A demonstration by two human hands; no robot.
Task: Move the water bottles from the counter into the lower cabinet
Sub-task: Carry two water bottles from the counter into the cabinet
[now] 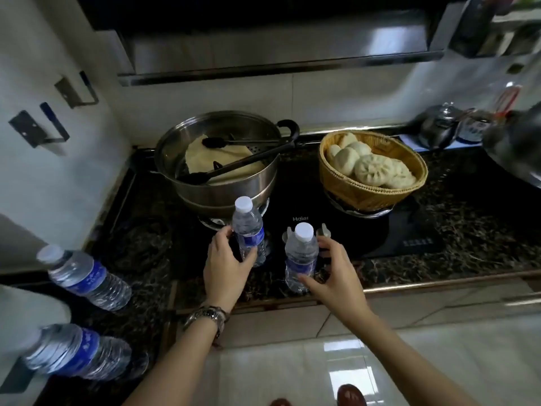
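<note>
Clear plastic shows between the fingers (pixel 225 232) of the left hand (pixel 224 266), which curl round the lower half of a bottle (pixel 248 230); its base is hidden behind the palm, so whether it rests on the counter (pixel 456 230) cannot be told. The right hand (pixel 330 273) has thumb and fingers spread wide on either side of a second bottle (pixel 301 256), thumb touching its lower part; whether the far fingers touch it is unclear. That bottle stands upright at the counter's front edge, just beside the first. Both have white caps and blue labels whose print is too blurred to read.

Two more bottles stand on the counter at the left: one (pixel 85 276) whole, the nearer one (pixel 76 351) with its cap cut off from view.

Behind the hands, a steel pot (pixel 216 159) on the stove holds a pale flat bread with black tongs (pixel 243 159) laid across it. A woven basket (pixel 371 168) holds several round buns. At the right edge, a kettle (pixel 439 127) and a dark pan (pixel 515 150) are blurred and partly cropped.
</note>
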